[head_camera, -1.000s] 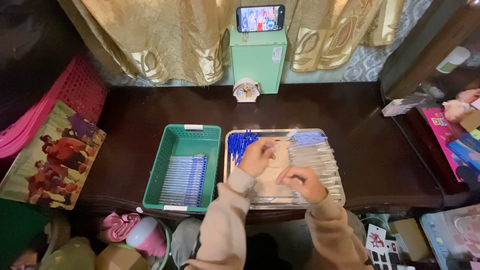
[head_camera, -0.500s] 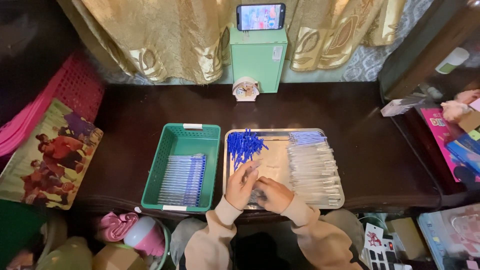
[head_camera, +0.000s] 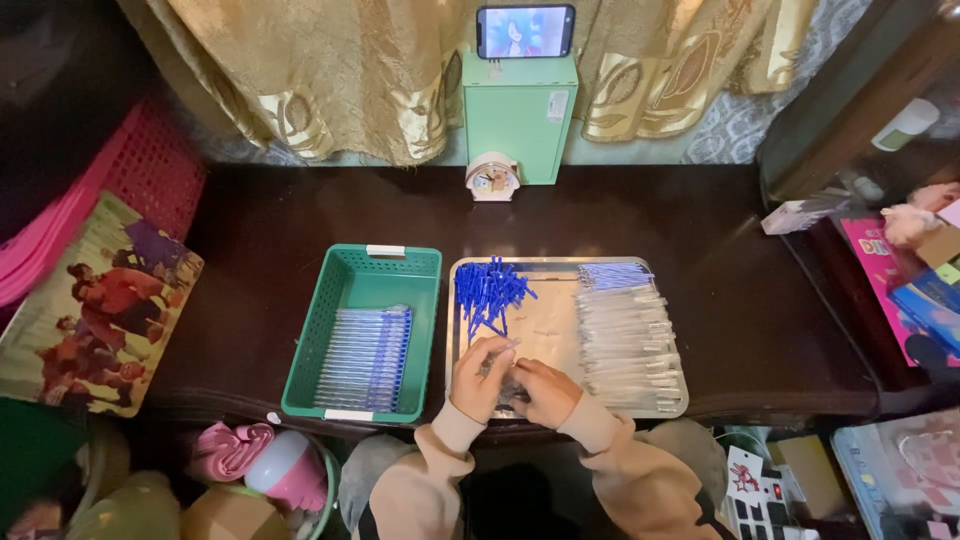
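On the metal tray (head_camera: 560, 268), at its 6 o'clock edge, left hand (head_camera: 480, 375) and right hand (head_camera: 545, 390) met, each grip closed on one small pen part (head_camera: 503, 352); better to keep it low, between blue caps (head_camera: 488, 295) and clear barrels (head_camera: 628, 335).

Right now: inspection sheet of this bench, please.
Surface: dark wooden table, glossy.
Job's things: metal tray with loose blue caps at its far left and clear pen barrels stacked at right; green basket with rows of assembled pens.
Clutter: small clock, green box, phone on top.
Grips: left hand and right hand together over the tray's near edge, pinching a small part; details unclear.
Cables: nothing seen.
Surroundings: gold curtain, pink crate, poster.
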